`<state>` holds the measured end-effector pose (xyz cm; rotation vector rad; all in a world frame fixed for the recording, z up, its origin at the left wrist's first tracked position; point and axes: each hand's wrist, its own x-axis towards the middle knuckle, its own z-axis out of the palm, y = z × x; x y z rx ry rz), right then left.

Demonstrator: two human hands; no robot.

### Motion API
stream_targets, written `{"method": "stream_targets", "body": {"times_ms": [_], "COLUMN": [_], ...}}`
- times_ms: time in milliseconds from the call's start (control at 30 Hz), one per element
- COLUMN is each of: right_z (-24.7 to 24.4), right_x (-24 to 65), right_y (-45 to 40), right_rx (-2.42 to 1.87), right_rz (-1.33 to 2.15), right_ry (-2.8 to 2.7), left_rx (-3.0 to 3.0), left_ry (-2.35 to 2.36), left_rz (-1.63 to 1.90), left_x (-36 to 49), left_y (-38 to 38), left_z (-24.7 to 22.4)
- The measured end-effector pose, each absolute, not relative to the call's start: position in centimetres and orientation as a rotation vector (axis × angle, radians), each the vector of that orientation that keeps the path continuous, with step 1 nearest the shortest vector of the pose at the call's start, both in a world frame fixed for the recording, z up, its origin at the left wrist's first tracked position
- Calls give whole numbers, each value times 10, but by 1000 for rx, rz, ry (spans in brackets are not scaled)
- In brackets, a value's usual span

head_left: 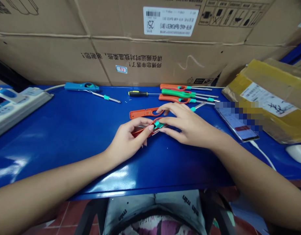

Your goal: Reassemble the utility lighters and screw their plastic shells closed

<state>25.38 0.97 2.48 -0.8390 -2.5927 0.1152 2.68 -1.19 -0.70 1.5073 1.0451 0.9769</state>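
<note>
My left hand is closed around one orange half of a lighter casing, low over the blue table. A teal trigger piece sits in this half, with a thin white wire beside it. My right hand has its thumb and index finger at the front end of the lighter, touching the teal piece. Just behind lies the other orange casing half, its inside facing up, partly covered by my right fingers. A metal lighter tube with a teal collar shows beyond my right hand.
Behind lie a black-and-yellow screwdriver, several assembled lighters including a green one, and a blue lighter with its tube detached. A power strip is left. Right are a phone, taped box and white mouse. Cardboard walls the back.
</note>
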Motion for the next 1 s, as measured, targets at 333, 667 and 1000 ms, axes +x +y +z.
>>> {"method": "stream_targets", "body": {"times_ms": [333, 667, 1000], "right_z": [11, 8, 10], "right_x": [254, 248, 253], "right_y": [18, 19, 21], "right_rx": [-730, -750, -725], "right_rz": [-48, 282, 422], "right_ry": [-2454, -2330, -2360], "left_rx": [1592, 1657, 1704], "left_ry": [1003, 961, 948], "left_rz": [905, 922, 875], "left_x": [25, 25, 24], "left_y": [-13, -14, -13], "left_z": [-11, -13, -15]}}
